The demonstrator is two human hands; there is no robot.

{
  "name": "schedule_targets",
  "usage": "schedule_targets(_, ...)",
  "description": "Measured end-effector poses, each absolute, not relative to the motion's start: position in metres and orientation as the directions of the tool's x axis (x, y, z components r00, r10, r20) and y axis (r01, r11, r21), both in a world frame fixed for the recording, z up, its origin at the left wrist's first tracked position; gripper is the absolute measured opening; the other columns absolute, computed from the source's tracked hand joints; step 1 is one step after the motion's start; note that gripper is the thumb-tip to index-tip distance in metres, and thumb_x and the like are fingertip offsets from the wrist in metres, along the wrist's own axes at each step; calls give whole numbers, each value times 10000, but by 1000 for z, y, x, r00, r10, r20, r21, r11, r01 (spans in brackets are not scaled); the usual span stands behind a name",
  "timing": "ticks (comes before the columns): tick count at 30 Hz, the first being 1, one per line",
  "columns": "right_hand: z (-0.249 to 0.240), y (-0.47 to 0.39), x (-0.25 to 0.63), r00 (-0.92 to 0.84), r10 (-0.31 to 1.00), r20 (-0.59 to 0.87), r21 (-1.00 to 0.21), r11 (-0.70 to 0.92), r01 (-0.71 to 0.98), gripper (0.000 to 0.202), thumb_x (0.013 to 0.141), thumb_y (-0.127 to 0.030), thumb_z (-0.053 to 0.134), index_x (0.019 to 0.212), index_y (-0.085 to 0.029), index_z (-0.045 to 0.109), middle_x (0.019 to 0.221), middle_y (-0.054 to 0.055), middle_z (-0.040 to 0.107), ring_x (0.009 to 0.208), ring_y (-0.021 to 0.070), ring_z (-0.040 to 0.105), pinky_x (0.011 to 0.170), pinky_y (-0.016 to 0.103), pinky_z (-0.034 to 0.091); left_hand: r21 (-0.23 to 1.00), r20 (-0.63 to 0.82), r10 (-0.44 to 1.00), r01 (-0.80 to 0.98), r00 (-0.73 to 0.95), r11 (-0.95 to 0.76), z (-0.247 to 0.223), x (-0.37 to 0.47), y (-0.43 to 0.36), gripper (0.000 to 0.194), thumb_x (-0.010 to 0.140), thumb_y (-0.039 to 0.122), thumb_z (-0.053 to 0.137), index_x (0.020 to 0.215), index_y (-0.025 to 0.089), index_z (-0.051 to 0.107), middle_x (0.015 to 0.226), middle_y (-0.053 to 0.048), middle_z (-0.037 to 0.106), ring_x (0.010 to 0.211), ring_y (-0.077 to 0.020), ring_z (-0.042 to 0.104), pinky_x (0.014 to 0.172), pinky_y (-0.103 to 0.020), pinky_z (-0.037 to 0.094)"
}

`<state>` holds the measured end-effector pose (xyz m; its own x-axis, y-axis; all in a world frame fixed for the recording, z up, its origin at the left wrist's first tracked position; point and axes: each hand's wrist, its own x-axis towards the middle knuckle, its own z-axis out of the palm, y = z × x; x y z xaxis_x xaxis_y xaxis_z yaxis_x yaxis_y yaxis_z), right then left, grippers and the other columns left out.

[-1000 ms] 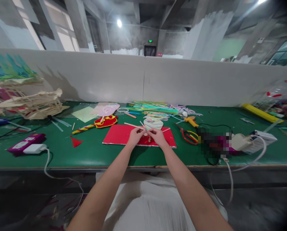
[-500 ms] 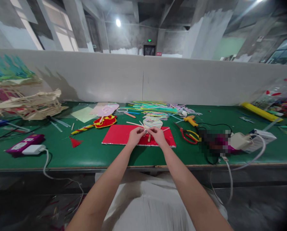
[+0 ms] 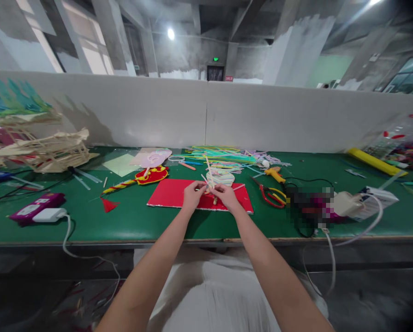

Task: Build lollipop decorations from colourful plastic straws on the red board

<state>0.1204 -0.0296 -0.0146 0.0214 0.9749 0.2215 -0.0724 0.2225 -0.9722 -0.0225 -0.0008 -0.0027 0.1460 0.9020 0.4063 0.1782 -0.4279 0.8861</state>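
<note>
Between my two hands is a small round fan shape with pale stripes (image 3: 223, 176), whose short stick handle (image 3: 215, 200) points toward me. A thin pale strip (image 3: 208, 167) stands up from where the fingertips meet. My left hand (image 3: 193, 195) is closed in a pinch on the strip near the handle's top. Opposite it, my right hand (image 3: 227, 195) pinches the handle's upper part. The fingers hide exactly where strip and handle touch. Both hands are over a red board (image 3: 168, 192).
Left of the board lie a red-and-yellow fan (image 3: 152, 175) with a tassel and a purple power strip (image 3: 38, 208). Behind are many coloured strips (image 3: 223, 156). To the right are red-and-yellow pliers (image 3: 273, 197), an orange glue gun (image 3: 274, 174) and cables.
The pale strip has swung from pointing left to standing nearly upright. Both hands have shifted only slightly and stay pinched together at the handle.
</note>
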Motion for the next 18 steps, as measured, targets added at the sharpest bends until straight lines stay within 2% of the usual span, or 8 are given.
schedule_targets(9, -13, -29, 121, 101, 952, 290, -956, 293, -16, 231, 618, -384, 619, 638, -173, 529, 616, -9, 588, 569, 123, 560, 480, 225, 451, 906, 378, 900, 113, 219, -408, -1, -20, -2, 256, 651, 374, 565, 757, 143, 598, 717, -32, 627, 672, -130, 559, 635, -235, 434)
schedule_targets(18, -13, -30, 120, 85, 968, 237, -968, 243, -66, 262, 603, -419, 620, 631, -174, 532, 545, -24, 564, 405, 100, 511, 365, 224, 430, 872, 403, 888, 200, 222, -446, -2, -22, -2, 201, 670, 339, 551, 702, 145, 594, 680, -21, 614, 631, -123, 548, 604, -227, 418)
